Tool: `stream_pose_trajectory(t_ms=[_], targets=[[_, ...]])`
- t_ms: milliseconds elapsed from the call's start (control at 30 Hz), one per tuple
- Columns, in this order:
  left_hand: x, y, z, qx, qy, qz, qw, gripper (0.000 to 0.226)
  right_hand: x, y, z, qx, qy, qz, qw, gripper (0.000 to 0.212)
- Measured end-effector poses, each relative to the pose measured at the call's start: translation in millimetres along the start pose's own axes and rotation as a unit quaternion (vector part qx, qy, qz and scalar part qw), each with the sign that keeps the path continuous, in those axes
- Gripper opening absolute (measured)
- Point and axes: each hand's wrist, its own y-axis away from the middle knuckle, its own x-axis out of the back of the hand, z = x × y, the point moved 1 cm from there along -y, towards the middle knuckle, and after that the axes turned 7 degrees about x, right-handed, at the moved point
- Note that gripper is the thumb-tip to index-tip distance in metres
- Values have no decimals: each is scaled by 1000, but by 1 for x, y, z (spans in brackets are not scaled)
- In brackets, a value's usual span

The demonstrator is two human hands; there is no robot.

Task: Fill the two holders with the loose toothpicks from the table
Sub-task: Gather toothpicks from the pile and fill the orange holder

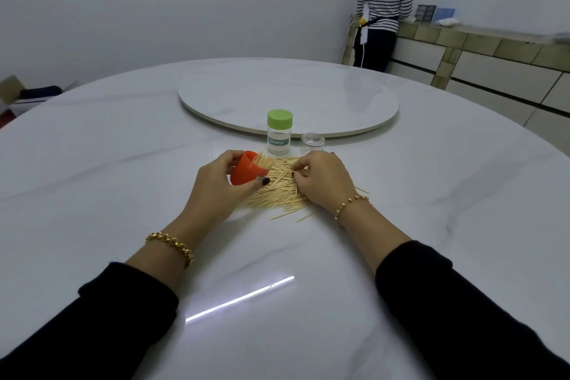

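The loose toothpicks (277,194) lie in a flat heap on the white table (123,179). They look light, stiff, thin and prone to roll and snap, so they are probably best pinched mid-length in small aligned bunches. At the heap's left edge the left hand (220,188) wraps thumb and fingers round a tilted red holder (243,174), partly filled. On the heap's right side the right hand (324,179) curls its fingertips down, pinching a few picks. Just behind the heap stand a green-capped holder (279,136) and a small clear plastic piece (312,142).
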Motion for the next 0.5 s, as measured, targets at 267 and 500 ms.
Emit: stream_pose_trajectory(t_ms=[267, 500], targets=[[-1, 0, 1, -3, -8, -1, 1000, 56, -4, -10, 1, -28, 3, -1, 1000, 27], [-1, 1, 1, -5, -11, -6, 1000, 58, -6, -12, 2, -33, 17, -6, 999, 17]])
